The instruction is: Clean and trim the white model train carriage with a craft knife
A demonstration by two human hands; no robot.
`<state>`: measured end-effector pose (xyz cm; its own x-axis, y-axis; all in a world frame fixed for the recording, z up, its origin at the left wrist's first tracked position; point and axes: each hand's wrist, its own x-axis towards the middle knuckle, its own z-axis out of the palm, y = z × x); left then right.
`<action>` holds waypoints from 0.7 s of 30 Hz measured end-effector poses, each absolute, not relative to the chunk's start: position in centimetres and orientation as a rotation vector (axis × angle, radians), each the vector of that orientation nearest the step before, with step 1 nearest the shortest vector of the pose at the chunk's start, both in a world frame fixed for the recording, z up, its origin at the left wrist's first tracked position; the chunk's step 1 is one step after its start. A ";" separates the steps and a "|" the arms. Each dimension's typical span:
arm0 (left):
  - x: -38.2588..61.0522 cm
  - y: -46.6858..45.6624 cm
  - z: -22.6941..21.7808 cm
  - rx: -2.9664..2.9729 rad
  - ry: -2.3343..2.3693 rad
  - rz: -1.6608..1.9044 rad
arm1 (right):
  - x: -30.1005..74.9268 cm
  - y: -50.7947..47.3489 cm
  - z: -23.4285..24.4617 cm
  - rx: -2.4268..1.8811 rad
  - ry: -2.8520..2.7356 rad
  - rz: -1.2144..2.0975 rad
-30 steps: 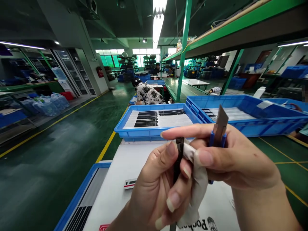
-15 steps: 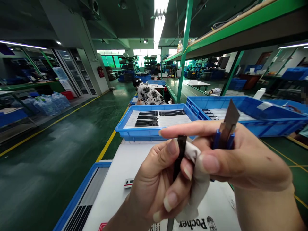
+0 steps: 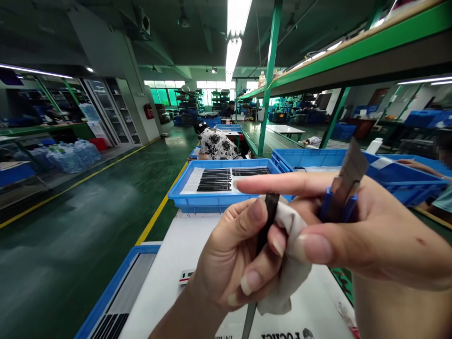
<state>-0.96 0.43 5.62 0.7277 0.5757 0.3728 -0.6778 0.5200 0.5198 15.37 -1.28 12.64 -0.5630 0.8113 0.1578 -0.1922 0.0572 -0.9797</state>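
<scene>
My left hand (image 3: pixel 226 254) is closed around a narrow black strip (image 3: pixel 270 212), pinching its upper end between thumb and fingers. The strip's lower end (image 3: pixel 249 320) sticks out below the hand, tilted. My right hand (image 3: pixel 374 240) grips a whitish cloth (image 3: pixel 294 268) between thumb and fingers, its index finger stretched out to the left above the strip. A utility knife (image 3: pixel 348 174) with a blue body is also tucked in that hand, blade exposed and pointing up. The cloth touches the strip's right side and hangs down beside the left fingers.
Ahead stands a blue tray (image 3: pixel 219 202) with several black strips (image 3: pixel 215 180) on white sheets. Another blue tray (image 3: pixel 399 188) is at right, one more (image 3: pixel 106 287) at lower left. A small white-and-red item (image 3: pixel 185 277) lies on the white tabletop (image 3: pixel 176 249). A co-worker (image 3: pixel 217 141) bends over beyond.
My right hand, with the knife and cloth, has shifted slightly right, away from the strip's top. The left hand keeps its hold on the strip. The view has tilted a little.
</scene>
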 end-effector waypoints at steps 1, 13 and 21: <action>-1.0 0.3 5.7 0.697 -0.158 0.763 | 15.4 -1.2 12.7 -0.638 -1.548 1.622; -1.2 -0.2 6.0 0.685 -0.149 0.799 | 15.2 -0.1 12.8 -0.542 -1.336 1.872; -1.1 -0.3 6.1 0.670 -0.156 0.784 | 15.0 0.0 13.3 -0.575 -1.393 1.877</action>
